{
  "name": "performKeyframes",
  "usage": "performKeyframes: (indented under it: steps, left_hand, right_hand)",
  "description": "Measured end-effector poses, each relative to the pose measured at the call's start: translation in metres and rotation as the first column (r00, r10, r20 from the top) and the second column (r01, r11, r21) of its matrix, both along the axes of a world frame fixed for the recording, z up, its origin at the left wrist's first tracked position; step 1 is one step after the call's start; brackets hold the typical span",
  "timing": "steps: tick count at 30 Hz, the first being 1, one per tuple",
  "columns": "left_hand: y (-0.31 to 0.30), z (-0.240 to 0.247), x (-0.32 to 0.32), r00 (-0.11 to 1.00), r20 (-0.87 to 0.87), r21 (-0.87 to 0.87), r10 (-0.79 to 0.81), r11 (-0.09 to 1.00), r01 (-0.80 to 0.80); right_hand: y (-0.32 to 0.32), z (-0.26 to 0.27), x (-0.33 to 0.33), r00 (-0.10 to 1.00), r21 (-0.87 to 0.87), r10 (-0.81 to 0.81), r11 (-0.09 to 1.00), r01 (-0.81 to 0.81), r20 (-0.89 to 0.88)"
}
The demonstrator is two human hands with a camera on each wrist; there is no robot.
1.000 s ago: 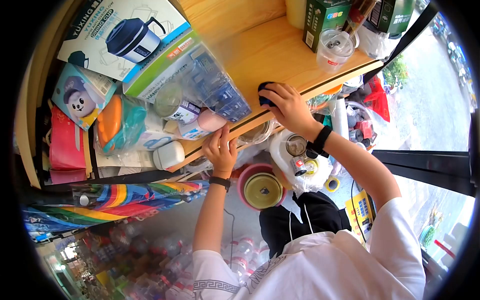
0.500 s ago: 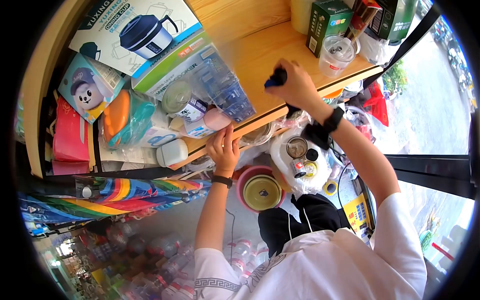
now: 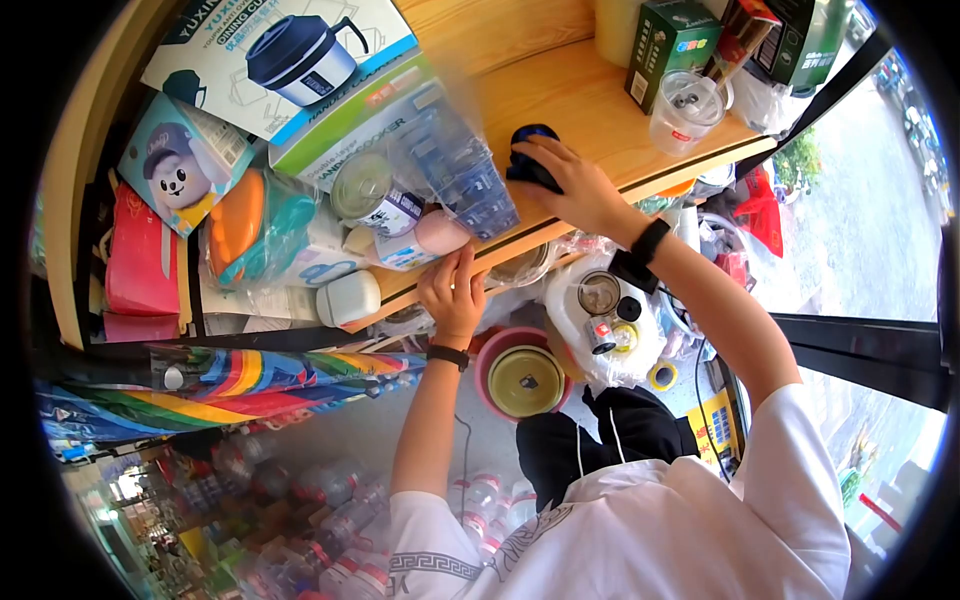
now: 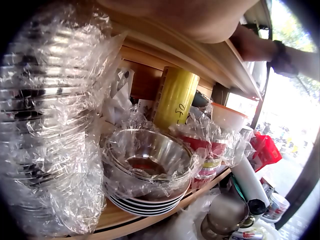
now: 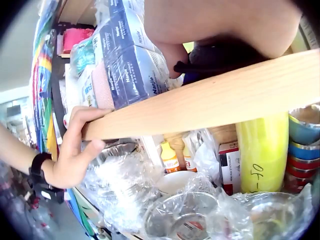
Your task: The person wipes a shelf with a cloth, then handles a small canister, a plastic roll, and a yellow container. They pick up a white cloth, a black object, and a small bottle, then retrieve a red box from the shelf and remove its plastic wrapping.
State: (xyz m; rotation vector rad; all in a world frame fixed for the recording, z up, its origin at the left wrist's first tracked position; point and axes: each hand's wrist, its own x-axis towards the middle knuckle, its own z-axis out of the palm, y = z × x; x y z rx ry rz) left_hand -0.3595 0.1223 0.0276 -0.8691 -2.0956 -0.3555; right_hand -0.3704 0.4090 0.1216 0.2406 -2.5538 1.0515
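On the wooden shelf [image 3: 560,85], my right hand [image 3: 585,195] holds a dark blue and black cloth-like bundle [image 3: 530,160] against the board, fingers bent over it. The right wrist view shows its black folds [image 5: 225,60] behind the shelf edge, partly covered by the hand. My left hand [image 3: 453,298] grips the shelf's front edge. In the right wrist view its fingers bend over the top of the board and its thumb lies below. Near its fingertips stand a pink item [image 3: 441,232] and a clear-wrapped blue tissue pack [image 3: 465,185].
Boxes, led by a dining cup box [image 3: 290,60], crowd the shelf's left. A clear mug [image 3: 687,115] and green box [image 3: 665,55] stand at the right. Below are plastic-wrapped metal bowls [image 4: 150,152] and a yellow roll [image 4: 175,97]. A folded rainbow umbrella [image 3: 240,385] hangs at left.
My right hand lifted off the shelf with the dark bundle, which showed a hanging end, then came back down on the board, spreading it wider. My left hand stayed at the edge.
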Motion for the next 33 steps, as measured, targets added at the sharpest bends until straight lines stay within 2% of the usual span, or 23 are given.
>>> performKeyframes:
  steps: [1, 3, 5, 7, 9, 10, 11, 13, 15, 17, 18, 19, 22, 24, 27, 28, 29, 31, 33]
  left_hand:
    - [0.0, -0.001, 0.0, 1.0, 0.0, -0.002, 0.006, 1.0, -0.006]
    - [0.0, -0.001, 0.0, 1.0, 0.0, -0.006, 0.011, 1.0, -0.011]
    - [0.001, 0.0, 0.0, 1.0, -0.012, -0.006, 0.008, 1.0, -0.008]
    - [0.001, 0.001, 0.0, 1.0, -0.018, -0.007, 0.006, 1.0, -0.006]
    - [0.002, 0.001, -0.001, 1.0, -0.024, -0.005, 0.009, 1.0, -0.009]
    - [0.002, 0.001, -0.001, 0.999, -0.027, 0.006, 0.016, 1.0, -0.016]
    - [0.003, 0.001, -0.001, 0.999, -0.031, 0.018, 0.023, 1.0, -0.022]
    - [0.003, 0.001, -0.002, 0.999, -0.028, 0.022, 0.023, 0.999, -0.023]
    - [0.003, 0.001, -0.001, 0.999, -0.023, 0.026, 0.023, 0.999, -0.022]
    - [0.002, 0.002, -0.001, 1.0, -0.018, 0.019, 0.014, 1.0, -0.014]
    - [0.002, 0.001, -0.001, 1.0, -0.017, 0.018, 0.013, 1.0, -0.013]
    - [0.001, 0.001, -0.002, 1.0, -0.018, 0.004, 0.007, 1.0, -0.007]
    - [0.001, 0.0, -0.002, 1.0, -0.016, -0.005, -0.003, 1.0, 0.003]
    - [0.001, 0.002, -0.001, 1.0, -0.016, 0.0, -0.007, 1.0, 0.007]
    - [0.002, 0.004, -0.001, 1.0, -0.018, -0.007, -0.004, 1.0, 0.004]
    - [0.001, 0.003, -0.001, 1.0, -0.013, -0.007, -0.005, 1.0, 0.005]
    - [0.001, 0.003, -0.001, 1.0, -0.008, -0.008, -0.007, 1.0, 0.007]
    - [0.003, 0.003, -0.001, 1.0, -0.014, 0.001, -0.004, 1.0, 0.004]
    - [0.002, 0.003, 0.0, 1.0, -0.017, 0.006, 0.002, 1.0, -0.002]
  right_hand:
    - [0.003, 0.0, 0.007, 0.997, 0.021, 0.079, 0.997, -0.078, -0.026]
    - [0.004, 0.001, 0.023, 0.992, 0.072, 0.113, 0.991, -0.109, -0.056]
    - [0.007, 0.005, 0.04, 0.991, 0.338, 0.122, 0.936, -0.095, -0.059]
    - [0.005, 0.012, 0.06, 0.983, 0.389, 0.142, 0.917, -0.088, -0.114]
    - [-0.001, 0.015, 0.08, 0.98, 0.244, 0.196, 0.949, -0.2, 0.037]
    - [-0.006, 0.017, 0.093, 0.968, 0.091, 0.206, 0.971, -0.22, 0.143]
    - [-0.01, 0.017, 0.107, 0.942, -0.065, 0.228, 0.974, -0.219, 0.245]
    - [-0.017, 0.024, 0.125, 0.888, -0.216, 0.204, 0.969, -0.123, 0.411]
    - [-0.012, 0.02, 0.125, 0.918, -0.333, 0.229, 0.936, -0.116, 0.324]
    - [-0.005, 0.03, 0.118, 0.942, -0.436, 0.142, 0.9, 0.006, 0.305]
    - [-0.001, 0.027, 0.11, 0.959, -0.428, 0.082, 0.903, 0.044, 0.271]
    - [0.001, 0.035, 0.104, 0.972, -0.301, -0.059, 0.945, 0.127, 0.226]
    - [0.014, 0.046, 0.07, 0.977, -0.196, -0.177, 0.961, 0.197, 0.116]
    - [0.022, 0.04, 0.046, 0.964, -0.096, -0.265, 0.96, 0.262, -0.021]
    - [0.026, 0.03, 0.021, 0.95, -0.101, -0.307, 0.949, 0.3, -0.06]
    - [0.026, 0.024, 0.018, 0.95, -0.089, -0.301, 0.947, 0.307, 0.079]
    - [0.024, 0.015, 0.019, 0.95, -0.089, -0.302, 0.947, 0.308, 0.077]
    - [0.016, 0.002, 0.027, 0.965, 0.123, -0.189, 0.969, 0.213, -0.18]
    - [0.003, 0.0, 0.043, 0.974, 0.137, -0.161, 0.973, 0.184, -0.16]
